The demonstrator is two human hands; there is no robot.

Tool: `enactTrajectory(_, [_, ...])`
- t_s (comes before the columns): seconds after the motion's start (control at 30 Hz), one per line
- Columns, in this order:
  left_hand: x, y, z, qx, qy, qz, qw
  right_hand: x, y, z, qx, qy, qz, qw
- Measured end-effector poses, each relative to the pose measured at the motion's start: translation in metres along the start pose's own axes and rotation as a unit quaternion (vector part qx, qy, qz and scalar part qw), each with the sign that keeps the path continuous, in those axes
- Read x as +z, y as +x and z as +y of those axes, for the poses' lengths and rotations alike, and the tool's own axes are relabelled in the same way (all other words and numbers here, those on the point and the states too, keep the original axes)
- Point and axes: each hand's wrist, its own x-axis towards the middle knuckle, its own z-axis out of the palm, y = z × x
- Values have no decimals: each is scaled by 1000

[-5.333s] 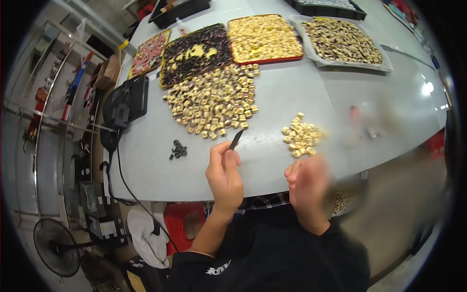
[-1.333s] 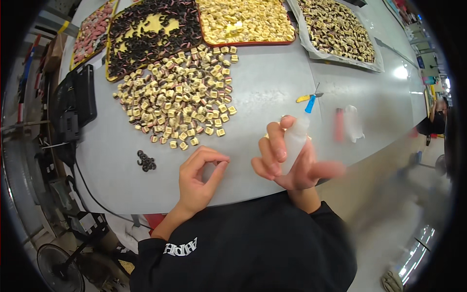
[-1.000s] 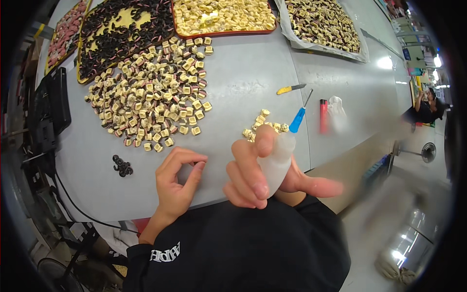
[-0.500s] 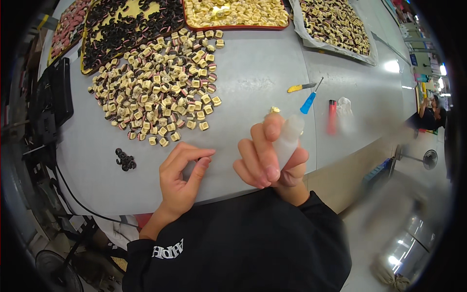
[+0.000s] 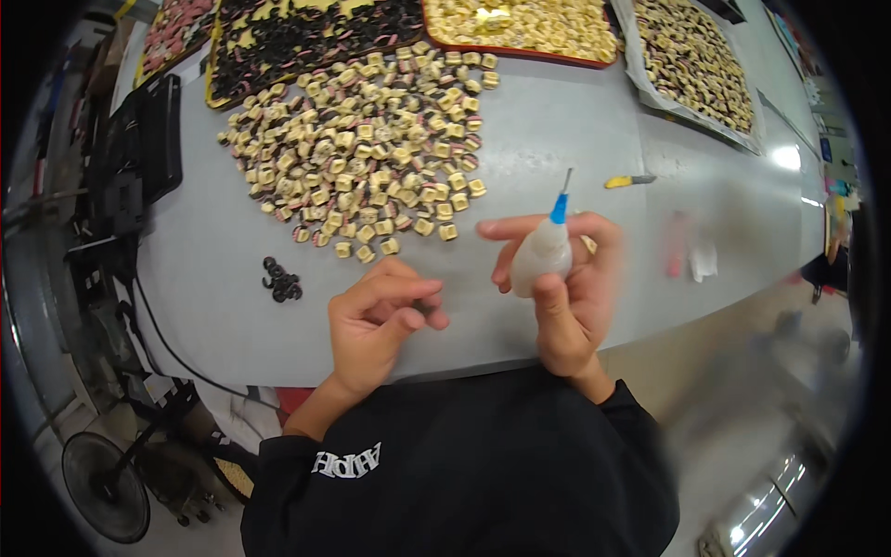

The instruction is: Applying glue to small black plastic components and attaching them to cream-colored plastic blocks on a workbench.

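At frame centre the right hand has its grip wrapped round a squeeze bottle, light, soft-walled and best held mid-body so the needle tip stays steady, while the left hand pinches something too small to tell.

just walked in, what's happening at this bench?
A person at a grey table holds a small squeeze bottle with a blue needle tip upright in the right hand. The left hand pinches something small and dark between thumb and fingers. A heap of small cream-coloured parts lies ahead, with filled trays along the far edge.
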Motion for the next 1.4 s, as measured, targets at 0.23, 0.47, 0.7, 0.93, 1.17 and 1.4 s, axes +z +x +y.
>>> enactTrajectory(0.23, [5, 1, 4, -43, -34, 23, 998, -2, 0, -12, 50, -61, 37, 996])
enactTrajectory(0.47, [2, 0, 3, -59, -98, -31, 993, -20, -4, -3, -17, 25, 17, 999])
enactTrajectory(0.7, [10, 0, 6, -7, 93, 11, 996, -12, -4, -6, 13, 15, 53, 998])
enactTrajectory(0.93, [9, 0, 6, 65, 216, -11, 974, -17, -7, -9, 2, -74, 28, 997])
enactTrajectory(1.17, [10, 1, 5, 90, 239, -14, 967, -24, -7, -7, -11, -23, -55, 998])
enactTrajectory(1.4, [9, 1, 3, 106, 263, -24, 959, -27, -8, -6, -9, -6, -73, 997])
